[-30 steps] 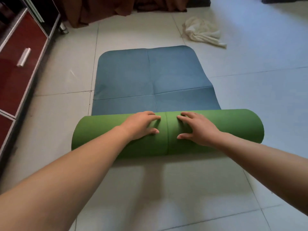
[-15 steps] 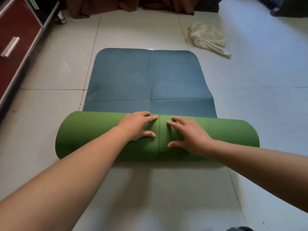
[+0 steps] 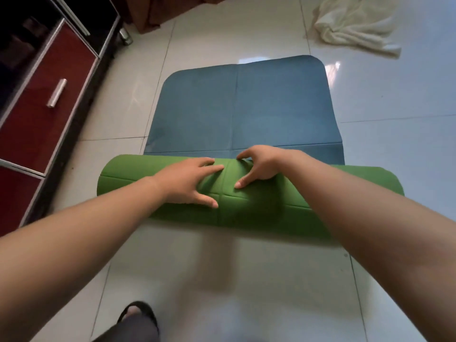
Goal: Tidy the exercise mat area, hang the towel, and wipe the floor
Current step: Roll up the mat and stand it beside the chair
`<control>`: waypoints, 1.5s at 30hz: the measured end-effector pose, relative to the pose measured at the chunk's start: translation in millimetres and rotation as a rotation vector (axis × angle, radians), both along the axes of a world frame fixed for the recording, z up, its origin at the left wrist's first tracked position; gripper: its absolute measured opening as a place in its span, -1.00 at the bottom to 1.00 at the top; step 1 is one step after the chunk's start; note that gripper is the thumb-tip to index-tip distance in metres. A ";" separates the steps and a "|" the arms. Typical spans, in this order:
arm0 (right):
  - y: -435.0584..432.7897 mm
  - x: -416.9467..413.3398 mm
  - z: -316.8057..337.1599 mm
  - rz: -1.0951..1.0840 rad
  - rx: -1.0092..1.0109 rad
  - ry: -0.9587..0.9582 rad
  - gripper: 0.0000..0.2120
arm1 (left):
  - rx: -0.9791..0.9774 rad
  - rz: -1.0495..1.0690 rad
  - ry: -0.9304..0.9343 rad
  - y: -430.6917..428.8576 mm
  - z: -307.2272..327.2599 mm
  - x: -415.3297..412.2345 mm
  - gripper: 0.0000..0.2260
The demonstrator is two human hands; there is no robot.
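Note:
The exercise mat lies on the tiled floor, partly rolled. Its green roll (image 3: 128,178) runs across the middle of the view, and its flat blue part (image 3: 246,107) stretches away behind it. My left hand (image 3: 187,181) presses on top of the roll with its fingers spread. My right hand (image 3: 259,166) arches over the roll's far side beside it, fingers curled down toward the crease and thumb on the near face. A crumpled white towel (image 3: 352,28) lies on the floor at the far right.
A low cabinet with red drawer fronts (image 3: 44,107) and a silver handle runs along the left. Brown cloth (image 3: 160,11) hangs at the far end. My foot in a black slipper (image 3: 138,314) stands just behind the roll. Glossy tiles (image 3: 394,156) lie to the right.
The roll has moved forward and less of the blue part shows. My right hand went from lying flat to curling over the roll's far side. The view tilted left.

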State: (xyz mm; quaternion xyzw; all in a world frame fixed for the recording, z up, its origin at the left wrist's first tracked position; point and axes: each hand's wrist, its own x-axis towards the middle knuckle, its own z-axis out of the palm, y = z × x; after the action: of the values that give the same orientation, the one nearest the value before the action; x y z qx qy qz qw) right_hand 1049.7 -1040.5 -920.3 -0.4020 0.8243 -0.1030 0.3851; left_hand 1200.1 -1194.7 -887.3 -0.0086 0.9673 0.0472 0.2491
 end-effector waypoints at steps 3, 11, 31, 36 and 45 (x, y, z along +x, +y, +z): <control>-0.1 -3.2 0.3 0.008 -0.027 0.007 -0.09 | -0.020 -0.043 -0.042 -3.9 -6.0 3.1 -0.03; 40.5 15.1 6.6 -0.110 -0.229 0.322 -0.43 | 0.119 -0.010 -0.053 -38.4 -13.1 -50.1 -0.15; -6.7 17.7 11.5 -0.211 0.087 0.433 -0.01 | 0.238 -0.026 0.333 -70.6 -46.8 -92.7 -0.38; -18.4 -18.8 14.9 -0.193 0.040 0.406 -0.07 | 0.119 -0.036 0.328 -78.7 -46.7 -90.9 -0.16; -44.8 -88.8 6.3 -0.143 0.046 0.188 -0.13 | -0.016 0.041 0.116 -80.6 -31.0 -94.5 -0.08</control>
State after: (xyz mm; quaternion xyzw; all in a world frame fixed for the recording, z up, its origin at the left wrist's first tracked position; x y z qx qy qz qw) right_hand 960.9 -1085.3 -914.0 -0.3413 0.8854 -0.0734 0.3070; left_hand 1105.6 -1275.3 -918.3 -0.0276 0.9801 0.0452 0.1916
